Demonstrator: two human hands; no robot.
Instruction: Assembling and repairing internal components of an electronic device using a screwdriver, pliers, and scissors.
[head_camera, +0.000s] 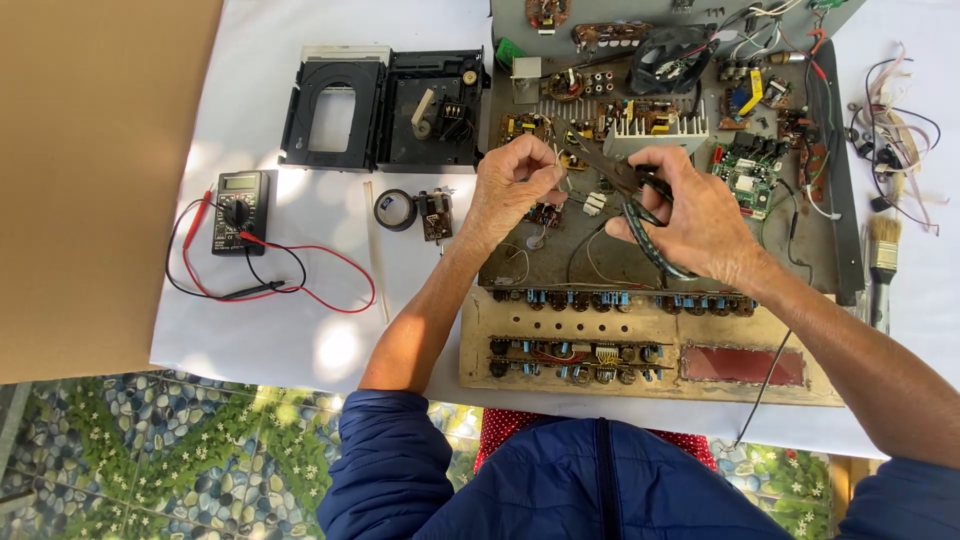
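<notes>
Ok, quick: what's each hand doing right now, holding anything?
Left hand: fingers pinched shut, seemingly on a thin wire, too small to be sure.
Right hand: closed on the dark handles of the pliers, tips over the open chassis.

White-covered table (300, 340), dappled sunlight; pebble-pattern floor (180, 450); brown board (90, 180) left.

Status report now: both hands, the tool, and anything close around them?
Left hand pinching thin wire. Right hand gripping pliers, tips at the wire. Both over open chassis; heatsink and loose wires crowd close.
</notes>
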